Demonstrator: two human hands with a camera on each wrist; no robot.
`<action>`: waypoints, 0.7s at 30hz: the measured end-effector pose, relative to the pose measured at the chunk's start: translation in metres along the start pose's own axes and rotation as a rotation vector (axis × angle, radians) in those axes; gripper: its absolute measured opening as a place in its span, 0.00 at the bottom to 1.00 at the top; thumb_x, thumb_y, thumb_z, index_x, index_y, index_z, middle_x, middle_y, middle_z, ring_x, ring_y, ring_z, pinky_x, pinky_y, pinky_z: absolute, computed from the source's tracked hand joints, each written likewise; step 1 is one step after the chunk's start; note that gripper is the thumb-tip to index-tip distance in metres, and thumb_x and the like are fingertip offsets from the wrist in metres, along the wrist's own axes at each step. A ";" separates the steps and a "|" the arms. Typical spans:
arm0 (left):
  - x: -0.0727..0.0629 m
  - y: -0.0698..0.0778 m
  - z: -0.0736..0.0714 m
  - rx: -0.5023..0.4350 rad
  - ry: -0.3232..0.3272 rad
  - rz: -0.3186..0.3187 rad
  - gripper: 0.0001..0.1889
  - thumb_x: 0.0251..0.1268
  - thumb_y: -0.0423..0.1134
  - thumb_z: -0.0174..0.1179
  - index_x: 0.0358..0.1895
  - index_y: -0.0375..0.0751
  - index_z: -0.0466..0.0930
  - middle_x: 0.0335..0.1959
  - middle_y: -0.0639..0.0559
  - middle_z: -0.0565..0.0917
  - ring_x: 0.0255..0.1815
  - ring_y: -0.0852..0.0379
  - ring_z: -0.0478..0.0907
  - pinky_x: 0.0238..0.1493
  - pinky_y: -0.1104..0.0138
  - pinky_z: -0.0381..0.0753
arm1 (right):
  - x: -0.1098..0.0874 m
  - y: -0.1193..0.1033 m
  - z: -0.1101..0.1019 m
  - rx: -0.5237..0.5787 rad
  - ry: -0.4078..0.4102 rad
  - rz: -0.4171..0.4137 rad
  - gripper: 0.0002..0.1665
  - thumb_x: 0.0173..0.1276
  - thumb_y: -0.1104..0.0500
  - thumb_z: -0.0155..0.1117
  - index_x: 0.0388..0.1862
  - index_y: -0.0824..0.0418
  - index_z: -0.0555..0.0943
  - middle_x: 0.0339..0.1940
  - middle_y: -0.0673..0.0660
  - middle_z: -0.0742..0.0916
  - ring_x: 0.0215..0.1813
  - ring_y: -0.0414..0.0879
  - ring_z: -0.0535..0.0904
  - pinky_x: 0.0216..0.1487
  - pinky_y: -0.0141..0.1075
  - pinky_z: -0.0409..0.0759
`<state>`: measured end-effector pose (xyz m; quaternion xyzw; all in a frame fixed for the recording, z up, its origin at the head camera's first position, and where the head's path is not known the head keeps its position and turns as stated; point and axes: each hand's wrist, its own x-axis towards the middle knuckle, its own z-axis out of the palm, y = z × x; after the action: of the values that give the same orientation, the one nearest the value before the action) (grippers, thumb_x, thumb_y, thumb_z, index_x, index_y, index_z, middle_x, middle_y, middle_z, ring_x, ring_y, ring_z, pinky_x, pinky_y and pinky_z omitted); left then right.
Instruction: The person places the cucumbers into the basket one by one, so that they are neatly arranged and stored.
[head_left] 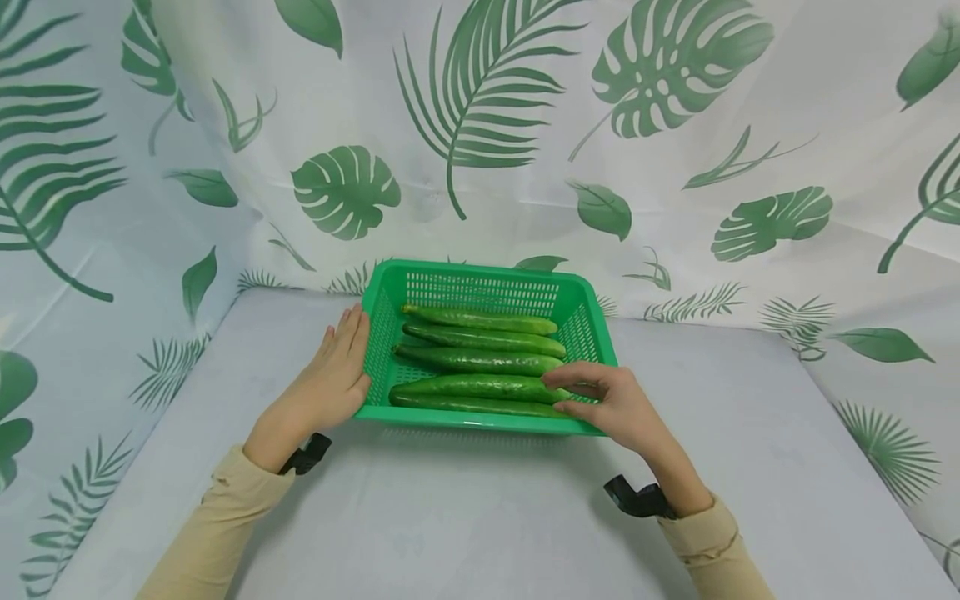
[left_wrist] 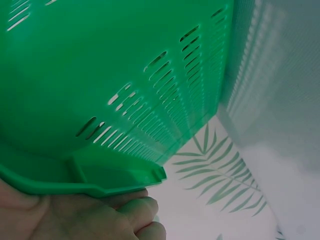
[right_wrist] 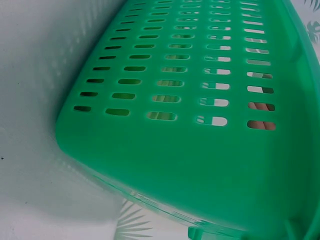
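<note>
A green plastic basket [head_left: 480, 421] with slotted walls holds several long green cucumbers [head_left: 480, 362], lying side by side across it. My left hand [head_left: 330, 375] rests along the basket's left rim, its fingers straight; the left wrist view shows the fingers [left_wrist: 137, 215] under the rim's edge. My right hand [head_left: 611, 404] reaches over the front right corner. Its fingers and thumb are spread apart above the right ends of the two nearest cucumbers, and whether the tips touch them is unclear. In the right wrist view the basket wall [right_wrist: 175, 150] hides most of that hand.
The basket stands on a pale table surface [head_left: 450, 517], near the back edge. A white cloth [head_left: 525, 192] printed with green leaves hangs behind and at the left side. A black wrist mount [head_left: 637, 497] sits under the right wrist, another [head_left: 307, 454] under the left.
</note>
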<state>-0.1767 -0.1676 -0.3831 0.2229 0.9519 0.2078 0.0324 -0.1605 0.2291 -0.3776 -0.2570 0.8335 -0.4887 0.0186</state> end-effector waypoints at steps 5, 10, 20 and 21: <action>0.000 -0.001 0.000 -0.005 -0.002 0.001 0.38 0.72 0.32 0.40 0.76 0.23 0.29 0.78 0.30 0.30 0.79 0.37 0.26 0.75 0.43 0.33 | 0.000 0.000 0.000 -0.009 0.005 0.000 0.19 0.61 0.71 0.71 0.52 0.64 0.85 0.49 0.59 0.87 0.52 0.49 0.84 0.52 0.40 0.83; 0.001 -0.001 -0.001 -0.011 -0.001 0.007 0.38 0.71 0.31 0.40 0.76 0.23 0.29 0.78 0.30 0.30 0.79 0.38 0.26 0.75 0.43 0.33 | 0.000 0.000 0.000 -0.007 0.016 0.002 0.18 0.61 0.70 0.71 0.51 0.64 0.85 0.48 0.57 0.88 0.51 0.47 0.84 0.52 0.38 0.82; 0.001 -0.001 -0.002 -0.011 0.001 0.013 0.38 0.71 0.31 0.39 0.76 0.22 0.30 0.78 0.30 0.30 0.79 0.36 0.27 0.75 0.42 0.34 | 0.001 0.001 -0.001 0.057 0.050 -0.009 0.17 0.61 0.71 0.70 0.50 0.64 0.86 0.48 0.57 0.88 0.51 0.46 0.85 0.51 0.38 0.83; 0.001 -0.001 -0.001 -0.013 0.001 0.013 0.38 0.71 0.31 0.39 0.76 0.22 0.30 0.78 0.30 0.30 0.79 0.36 0.27 0.75 0.42 0.34 | 0.000 0.001 -0.001 0.059 0.051 -0.009 0.17 0.61 0.71 0.70 0.50 0.64 0.86 0.48 0.57 0.88 0.51 0.46 0.85 0.51 0.38 0.83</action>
<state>-0.1784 -0.1681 -0.3821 0.2289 0.9490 0.2145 0.0319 -0.1617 0.2302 -0.3778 -0.2474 0.8178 -0.5196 0.0029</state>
